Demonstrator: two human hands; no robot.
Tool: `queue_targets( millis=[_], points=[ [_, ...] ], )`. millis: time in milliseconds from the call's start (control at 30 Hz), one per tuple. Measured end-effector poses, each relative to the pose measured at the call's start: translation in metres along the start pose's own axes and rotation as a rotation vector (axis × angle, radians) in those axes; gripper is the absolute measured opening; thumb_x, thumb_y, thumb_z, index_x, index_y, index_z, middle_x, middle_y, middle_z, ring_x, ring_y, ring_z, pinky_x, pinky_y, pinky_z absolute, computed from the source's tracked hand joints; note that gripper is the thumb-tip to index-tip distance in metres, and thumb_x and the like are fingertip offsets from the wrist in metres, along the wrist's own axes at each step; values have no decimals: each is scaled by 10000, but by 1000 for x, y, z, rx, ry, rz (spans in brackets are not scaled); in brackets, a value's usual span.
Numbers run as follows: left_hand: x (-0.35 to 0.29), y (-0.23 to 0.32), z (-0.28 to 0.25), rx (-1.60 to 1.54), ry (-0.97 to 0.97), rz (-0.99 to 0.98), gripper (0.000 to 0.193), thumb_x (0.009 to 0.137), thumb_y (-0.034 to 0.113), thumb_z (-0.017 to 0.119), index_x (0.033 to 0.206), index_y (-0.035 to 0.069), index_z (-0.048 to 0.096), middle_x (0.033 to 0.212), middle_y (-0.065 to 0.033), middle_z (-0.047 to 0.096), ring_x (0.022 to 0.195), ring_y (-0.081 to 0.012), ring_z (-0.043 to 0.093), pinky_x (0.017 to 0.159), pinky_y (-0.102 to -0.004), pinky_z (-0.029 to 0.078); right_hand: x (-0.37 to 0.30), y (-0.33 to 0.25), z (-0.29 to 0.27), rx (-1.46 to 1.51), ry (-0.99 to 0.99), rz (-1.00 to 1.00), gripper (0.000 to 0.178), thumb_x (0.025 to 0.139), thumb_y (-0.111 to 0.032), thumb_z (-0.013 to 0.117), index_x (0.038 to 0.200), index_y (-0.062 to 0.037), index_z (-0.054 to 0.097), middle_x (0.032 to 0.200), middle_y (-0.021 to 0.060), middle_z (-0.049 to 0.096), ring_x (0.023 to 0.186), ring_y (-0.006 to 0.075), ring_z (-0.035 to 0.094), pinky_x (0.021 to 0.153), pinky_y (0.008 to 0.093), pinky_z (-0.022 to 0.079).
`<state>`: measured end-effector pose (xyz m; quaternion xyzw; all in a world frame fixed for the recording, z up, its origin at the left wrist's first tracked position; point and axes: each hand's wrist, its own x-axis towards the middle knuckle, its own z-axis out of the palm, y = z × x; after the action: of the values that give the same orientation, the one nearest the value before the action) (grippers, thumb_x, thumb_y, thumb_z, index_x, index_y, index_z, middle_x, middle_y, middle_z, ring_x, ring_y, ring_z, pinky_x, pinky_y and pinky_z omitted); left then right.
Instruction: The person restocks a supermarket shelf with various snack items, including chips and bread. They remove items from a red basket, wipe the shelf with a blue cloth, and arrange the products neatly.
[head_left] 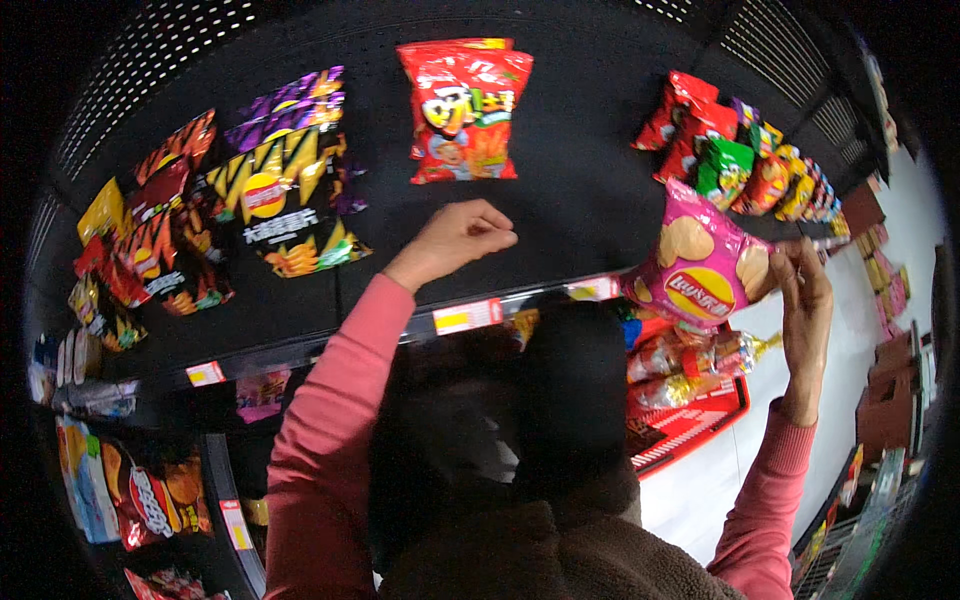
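Note:
A pink bag of potato chips (pixel 700 262) is held up at the shelf's right front by my right hand (pixel 803 295), whose fingers pinch its right edge. My left hand (pixel 460 238) is over the middle of the black shelf (pixel 585 215), its fingers curled together with nothing seen in them. Just beyond it stand red snack bags (pixel 465 115), one behind another. Left of my left hand is a group of black and yellow chip bags (pixel 275 200).
More snack bags (pixel 165 240) fill the shelf's left end, and small red and green bags (pixel 722 168) its right end. A red shopping basket (pixel 695 428) with packaged goods is below on the right. Price tags (pixel 467 316) line the shelf edge. Boxes (pixel 890 395) stand across the aisle.

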<state>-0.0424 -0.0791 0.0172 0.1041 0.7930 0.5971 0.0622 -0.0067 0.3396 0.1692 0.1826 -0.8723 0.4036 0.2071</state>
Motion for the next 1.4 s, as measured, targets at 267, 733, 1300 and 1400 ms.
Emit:
queue_targets(
  millis=[267,733,1300,1400],
  points=[
    [-17,8,-29,212,187,81,731,756,384,894,1291,-11,590,1156,-169,672,1032,-222,645,896,-333,535,94,-10,118,243,-144,-214,92,1011,-107,597,989,-22,625,863,-30,582,829,50,518,739,224,451],
    [-6,-13,-52,485,449,24,633,761,392,824,1177,-24,587,1185,-227,661,1137,-386,627,948,-459,498,165,-23,264,433,-337,-291,81,989,-98,620,970,-19,624,873,0,599,875,78,538,807,267,469],
    [-6,-9,-44,617,459,-88,562,816,388,785,1136,-32,592,1134,-221,673,1073,-377,657,888,-458,524,85,29,290,725,-304,97,522,956,-155,705,1410,-20,485,1301,158,621,1212,227,588,1000,365,499],
    [-5,-9,-41,642,467,-98,551,823,381,779,1139,-28,589,1138,-216,673,1068,-382,656,883,-463,525,71,33,297,591,-517,52,549,932,-136,734,1401,-1,481,1278,160,635,1220,227,588,1045,363,466]
  ],
)
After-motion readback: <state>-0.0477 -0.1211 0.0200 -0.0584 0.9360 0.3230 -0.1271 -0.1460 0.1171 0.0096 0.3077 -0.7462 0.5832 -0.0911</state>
